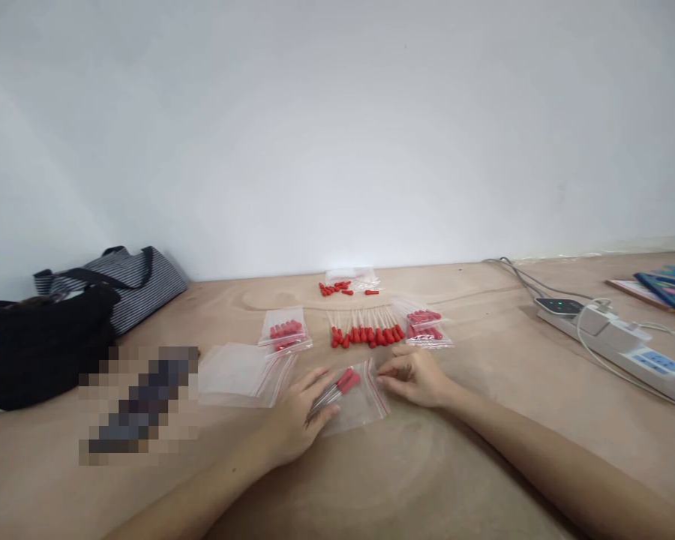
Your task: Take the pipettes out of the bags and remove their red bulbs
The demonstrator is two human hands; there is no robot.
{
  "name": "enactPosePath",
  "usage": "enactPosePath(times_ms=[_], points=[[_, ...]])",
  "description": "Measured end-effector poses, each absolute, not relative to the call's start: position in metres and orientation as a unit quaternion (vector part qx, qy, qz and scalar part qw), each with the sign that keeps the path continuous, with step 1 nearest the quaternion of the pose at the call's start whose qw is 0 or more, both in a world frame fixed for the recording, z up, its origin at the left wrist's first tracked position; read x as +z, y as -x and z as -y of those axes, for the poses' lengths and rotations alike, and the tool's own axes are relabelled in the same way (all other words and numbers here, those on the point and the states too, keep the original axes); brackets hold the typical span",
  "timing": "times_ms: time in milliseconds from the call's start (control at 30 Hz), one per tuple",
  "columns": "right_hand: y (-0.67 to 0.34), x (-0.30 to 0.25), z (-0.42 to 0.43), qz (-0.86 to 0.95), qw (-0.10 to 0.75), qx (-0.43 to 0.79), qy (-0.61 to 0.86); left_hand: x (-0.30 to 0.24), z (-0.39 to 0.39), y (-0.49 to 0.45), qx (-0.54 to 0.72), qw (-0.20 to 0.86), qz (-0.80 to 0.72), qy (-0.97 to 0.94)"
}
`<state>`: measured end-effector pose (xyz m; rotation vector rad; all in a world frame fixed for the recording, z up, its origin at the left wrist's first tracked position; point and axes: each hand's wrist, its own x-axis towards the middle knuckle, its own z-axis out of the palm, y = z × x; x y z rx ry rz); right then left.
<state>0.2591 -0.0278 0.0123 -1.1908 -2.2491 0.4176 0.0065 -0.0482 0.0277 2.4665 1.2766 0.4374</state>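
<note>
A clear zip bag with a red seal line lies flat in front of me. A few droppers with red bulbs and clear tubes show at it; I cannot tell whether they are inside or on top. My left hand curls round their tubes, thumb and fingers on either side. At the bag's sealing edge, my right hand has its thumb and fingertips closed on the plastic. Just beyond lies a row of droppers, red bulbs towards me.
Filled bags flank the row, one left and some right. Flat zip bags lie left of my hand. Loose red bulbs are near the wall. A black bag and a blurred-out object stand left, a power strip right.
</note>
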Motion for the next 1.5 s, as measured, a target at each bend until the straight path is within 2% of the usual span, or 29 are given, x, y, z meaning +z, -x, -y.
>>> enactPosePath(times_ms=[467, 767, 1000, 1333, 1500], points=[[-0.237, 0.001, 0.029, 0.882, 0.219, 0.1, 0.404, 0.026, 0.052, -0.006, 0.136, 0.227, -0.418, -0.869], [-0.24, 0.004, 0.029, 0.862, 0.252, 0.163, 0.408, 0.024, 0.052, -0.007, 0.111, 0.205, -0.438, -0.868], [-0.238, 0.006, 0.03, 0.873, 0.184, 0.152, 0.426, 0.025, 0.053, -0.007, 0.12, 0.207, -0.426, -0.873], [-0.236, 0.009, 0.031, 0.859, 0.183, 0.19, 0.439, 0.027, 0.053, -0.008, 0.103, 0.211, -0.429, -0.872], [-0.238, 0.005, 0.029, 0.84, 0.228, 0.223, 0.438, 0.026, 0.053, -0.007, 0.092, 0.189, -0.435, -0.875]])
